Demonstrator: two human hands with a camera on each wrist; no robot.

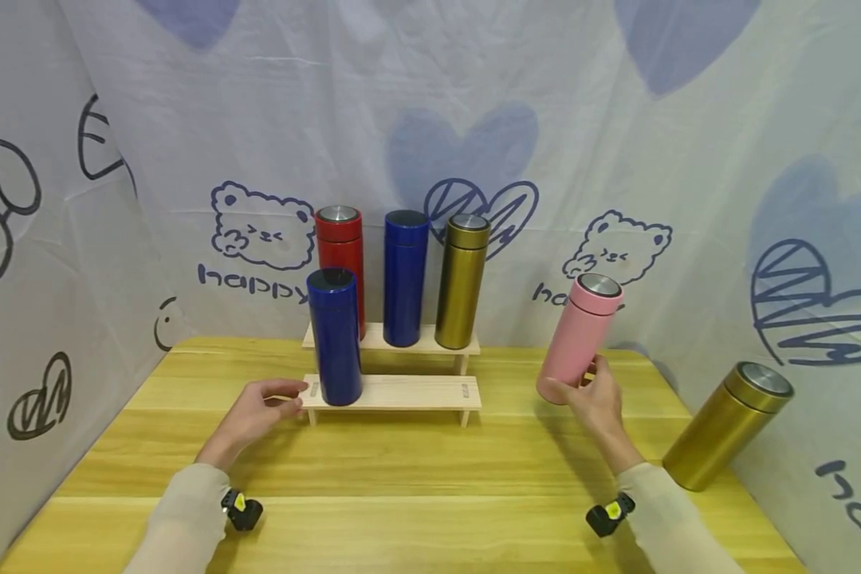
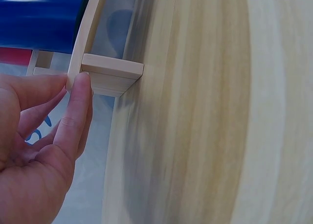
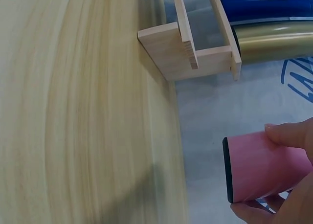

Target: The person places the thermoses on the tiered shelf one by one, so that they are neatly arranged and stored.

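With thumb and fingertips, my left hand pinches the left end of the lower board of a two-step wooden stand. A blue thermos bottle stands upright at that end of the lower step. My right hand grips a pink thermos bottle near its base, tilted and raised above the table, to the right of the stand. In the right wrist view the pink bottle's dark base is apart from the tabletop. Red, blue and gold thermos bottles stand on the upper step.
Another gold thermos bottle stands at the right edge of the wooden table, beside my right forearm. A white printed cloth hangs behind the table and along both sides.
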